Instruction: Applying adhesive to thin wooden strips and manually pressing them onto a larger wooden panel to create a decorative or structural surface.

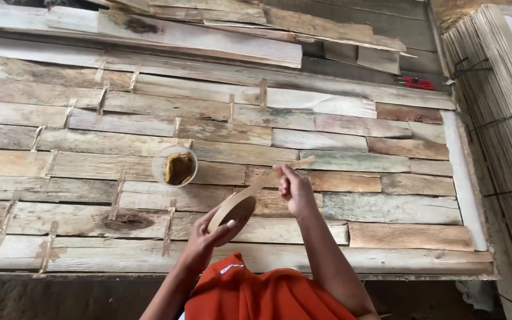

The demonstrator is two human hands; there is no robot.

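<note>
From my seat, the far left is all veneer sheet (60, 148): strips of thin wood laid side by side, joined by short brown tape tabs (117, 198) stuck across the seams. Moving in, a small clear cup (175, 167) holding a damp yellowish sponge sits on the sheet, just up and left of the hands.

My left hand (205, 237) is curled around a roll of brown paper tape (235, 212), thumb lying on its flat face, fingers closed on the rim. The free tape strip (262, 184) runs from the roll up and to the right, its long axis diagonal, ending in a loose tip past the right hand. My right hand (294, 189) pinches that strip between thumb and fingertips, the other fingers folded in.

An orange garment (262, 293) fills the bottom edge and hides what lies below the roll. Further right, a red tool (415, 83) rests near the sheet's top corner; I cannot make out its kind. At the far right, a stack of bound thin sheets (499, 118) is cut off by the frame.
</note>
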